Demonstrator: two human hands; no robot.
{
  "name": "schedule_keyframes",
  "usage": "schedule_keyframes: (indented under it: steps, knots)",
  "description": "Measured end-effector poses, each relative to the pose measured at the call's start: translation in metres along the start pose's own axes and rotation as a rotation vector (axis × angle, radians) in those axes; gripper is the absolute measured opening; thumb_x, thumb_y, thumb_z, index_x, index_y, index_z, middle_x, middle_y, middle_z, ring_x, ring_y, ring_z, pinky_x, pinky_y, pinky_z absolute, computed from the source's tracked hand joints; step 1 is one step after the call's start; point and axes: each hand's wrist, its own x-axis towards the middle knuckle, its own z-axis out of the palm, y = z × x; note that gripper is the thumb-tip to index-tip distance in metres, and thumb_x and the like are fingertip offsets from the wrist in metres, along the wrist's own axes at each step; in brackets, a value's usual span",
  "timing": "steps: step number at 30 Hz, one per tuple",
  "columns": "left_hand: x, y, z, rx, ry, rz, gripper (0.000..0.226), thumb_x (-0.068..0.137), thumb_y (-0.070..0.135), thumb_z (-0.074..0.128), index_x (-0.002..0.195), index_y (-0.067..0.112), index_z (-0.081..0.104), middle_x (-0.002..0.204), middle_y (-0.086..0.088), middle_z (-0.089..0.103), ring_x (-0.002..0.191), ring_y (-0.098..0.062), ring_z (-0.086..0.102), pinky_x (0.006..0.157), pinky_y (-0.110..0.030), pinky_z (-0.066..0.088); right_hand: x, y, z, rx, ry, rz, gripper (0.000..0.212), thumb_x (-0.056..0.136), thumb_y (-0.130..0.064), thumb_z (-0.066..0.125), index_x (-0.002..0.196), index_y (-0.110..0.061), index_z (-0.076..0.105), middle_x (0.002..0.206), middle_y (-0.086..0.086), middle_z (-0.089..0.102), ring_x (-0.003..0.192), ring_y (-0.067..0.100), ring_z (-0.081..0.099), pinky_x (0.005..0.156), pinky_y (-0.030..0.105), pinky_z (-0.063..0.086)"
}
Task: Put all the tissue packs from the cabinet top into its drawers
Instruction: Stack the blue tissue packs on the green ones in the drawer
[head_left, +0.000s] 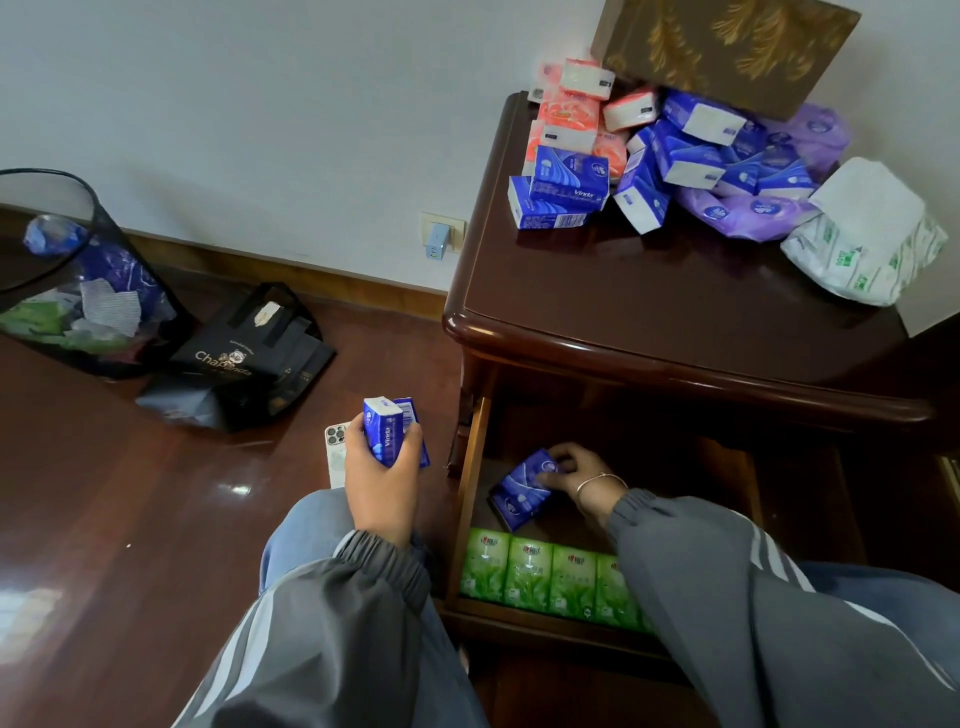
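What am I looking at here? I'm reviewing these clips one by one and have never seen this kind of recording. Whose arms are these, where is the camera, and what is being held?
There is no machine: a person wears one wide-angle camera on the head, looking down at their own grey-sleeved arms. The left hand grips blue Vinda tissue packs above the floor. The right hand reaches into the open drawer of a dark wooden cabinet and touches a blue tissue pack lying there, behind a row of green packs. On the cabinet top a heap remains: orange packs, blue packs, purple packs and a white-green pack. On the floor are a mesh bin, a black bag and a phone.
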Motion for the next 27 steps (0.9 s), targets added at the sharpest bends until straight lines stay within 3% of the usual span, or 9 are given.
schedule_keyframes:
  steps: [4, 7, 9, 13, 17, 21, 23, 25, 27]
  knots:
    - [0.001, -0.001, 0.001, -0.004, -0.004, -0.021, 0.045, 0.085, 0.025, 0.068, 0.125, 0.021, 0.047, 0.107, 0.005, 0.059, 0.083, 0.001, 0.056, 0.067, -0.005, 0.039, -0.008, -0.001, -0.018, 0.369, 0.036, 0.229, 0.048, 0.082, -0.006, 0.068, 0.125, -0.008, 0.047, 0.106, 0.011, 0.058, 0.086, 0.021, 0.058, 0.066, 0.029, 0.047]
    - [0.0, -0.002, 0.002, -0.006, -0.007, -0.027, 0.049, 0.085, 0.026, 0.068, 0.128, 0.019, 0.046, 0.109, 0.004, 0.059, 0.088, -0.006, 0.057, 0.068, -0.006, 0.038, -0.016, -0.003, -0.025, 0.451, 0.053, 0.29, 0.055, 0.085, -0.004, 0.063, 0.133, -0.018, 0.04, 0.118, 0.01, 0.052, 0.089, 0.024, 0.058, 0.065, 0.033, 0.049]
    - [0.001, -0.002, 0.002, -0.003, -0.005, -0.026, 0.05, 0.085, 0.026, 0.068, 0.129, 0.018, 0.046, 0.109, 0.004, 0.059, 0.088, -0.006, 0.057, 0.067, -0.005, 0.038, -0.021, -0.004, -0.023, 0.451, 0.027, 0.345, 0.045, 0.088, -0.005, 0.056, 0.128, -0.021, 0.045, 0.107, 0.008, 0.056, 0.085, 0.026, 0.057, 0.069, 0.035, 0.047]
    - [0.0, -0.001, 0.0, 0.001, -0.004, -0.029, 0.048, 0.085, 0.028, 0.068, 0.127, 0.019, 0.046, 0.109, 0.004, 0.059, 0.085, -0.003, 0.056, 0.067, -0.006, 0.038, -0.03, 0.0, -0.015, 0.448, 0.042, 0.508, 0.007, 0.087, -0.013, 0.057, 0.091, -0.01, 0.053, 0.077, 0.005, 0.057, 0.07, 0.017, 0.055, 0.082, 0.029, 0.041]
    - [0.0, 0.0, 0.001, -0.012, -0.009, -0.042, 0.05, 0.086, 0.028, 0.068, 0.129, 0.019, 0.046, 0.111, 0.003, 0.059, 0.09, -0.008, 0.058, 0.074, -0.016, 0.043, -0.035, -0.001, -0.002, 0.774, 0.087, 0.556, 0.011, 0.088, -0.003, 0.056, 0.08, -0.003, 0.05, 0.076, 0.013, 0.056, 0.066, 0.02, 0.055, 0.035, 0.018, 0.047]
    - [0.0, 0.001, 0.001, -0.019, -0.002, -0.035, 0.049, 0.085, 0.027, 0.068, 0.129, 0.019, 0.046, 0.112, 0.002, 0.06, 0.095, -0.012, 0.059, 0.08, -0.023, 0.044, -0.042, -0.008, 0.02, 0.979, 0.054, 0.59, 0.015, 0.092, 0.003, 0.049, 0.077, 0.002, 0.047, 0.076, 0.019, 0.051, 0.052, 0.03, 0.059, 0.03, 0.024, 0.047]
    - [-0.001, 0.001, 0.001, -0.021, -0.002, -0.034, 0.048, 0.085, 0.027, 0.068, 0.128, 0.019, 0.047, 0.112, 0.002, 0.06, 0.095, -0.012, 0.059, 0.081, -0.024, 0.045, -0.045, -0.008, 0.032, 0.884, -0.013, 0.6, 0.015, 0.094, 0.001, 0.046, 0.08, 0.003, 0.048, 0.081, 0.017, 0.051, 0.06, 0.031, 0.063, 0.042, 0.023, 0.051]
    - [0.0, 0.0, 0.002, -0.019, -0.004, -0.036, 0.048, 0.085, 0.027, 0.068, 0.127, 0.019, 0.047, 0.111, 0.002, 0.06, 0.094, -0.012, 0.058, 0.079, -0.021, 0.044, -0.046, -0.006, 0.039, 0.705, -0.058, 0.595, 0.01, 0.095, -0.002, 0.046, 0.101, 0.004, 0.051, 0.094, 0.016, 0.053, 0.091, 0.033, 0.063, 0.077, 0.03, 0.054]
    - [0.0, 0.001, 0.002, -0.017, -0.005, -0.035, 0.048, 0.085, 0.027, 0.068, 0.127, 0.019, 0.047, 0.11, 0.003, 0.059, 0.092, -0.01, 0.058, 0.074, -0.015, 0.042, -0.045, -0.009, 0.04, 0.542, -0.078, 0.579, 0.024, 0.095, -0.005, 0.047, 0.118, 0.001, 0.047, 0.096, 0.015, 0.058, 0.086, 0.028, 0.061, 0.083, 0.036, 0.051]
